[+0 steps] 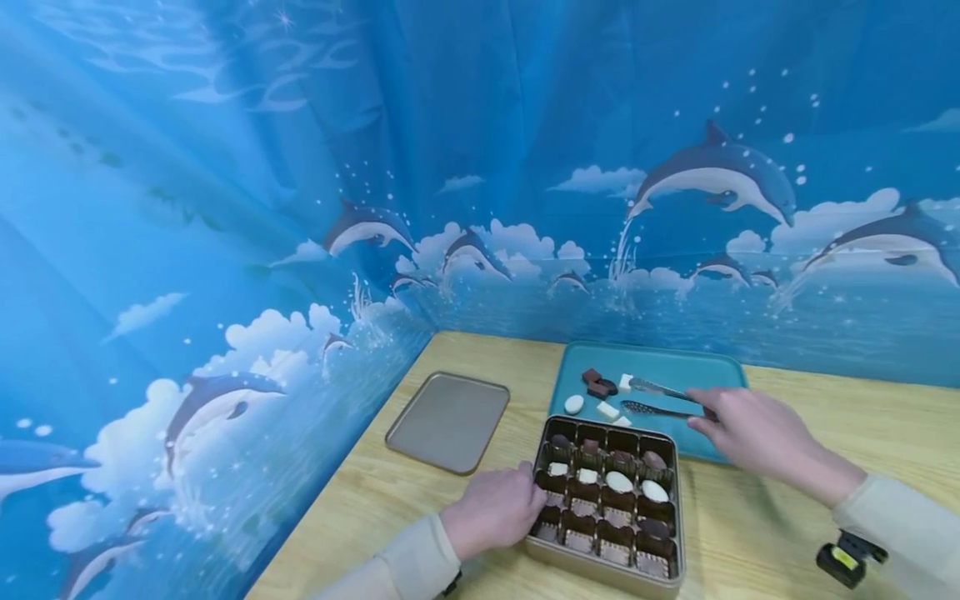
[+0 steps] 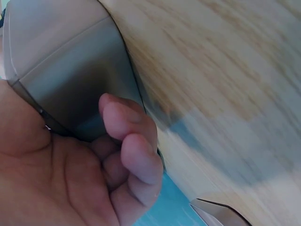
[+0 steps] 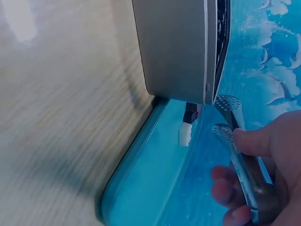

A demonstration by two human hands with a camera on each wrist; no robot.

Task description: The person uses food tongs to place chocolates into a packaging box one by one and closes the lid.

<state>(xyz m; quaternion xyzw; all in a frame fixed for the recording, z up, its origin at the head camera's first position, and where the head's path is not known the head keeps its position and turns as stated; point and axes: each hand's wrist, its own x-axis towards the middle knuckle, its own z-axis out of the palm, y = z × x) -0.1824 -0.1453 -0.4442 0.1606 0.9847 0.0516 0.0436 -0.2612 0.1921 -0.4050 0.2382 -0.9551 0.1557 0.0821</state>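
My right hand (image 1: 757, 429) holds metal tongs (image 1: 660, 411) by the handles over the teal tray. Their perforated tips stand apart near the white chocolates (image 1: 608, 410). In the right wrist view, the thumb and fingers of the right hand (image 3: 275, 174) wrap the tongs (image 3: 249, 174). A bronze-coloured tin (image 1: 603, 575) with a divided dark insert stands in front of the tray. Dark chocolates sit in its far row, white ones in the second, and a dark one at the right of the third. My left hand (image 1: 495, 508) grips the tin's left side, its fingers curled (image 2: 134, 141) there.
The teal tray (image 1: 675, 354) lies behind the tin, with dark chocolates (image 1: 597, 389) and a white oval one (image 1: 573, 404) at its left. A flat metal lid (image 1: 450, 421) rests on the wooden table (image 1: 352, 508) to the left. A dolphin-print curtain (image 1: 480, 167) hangs behind.
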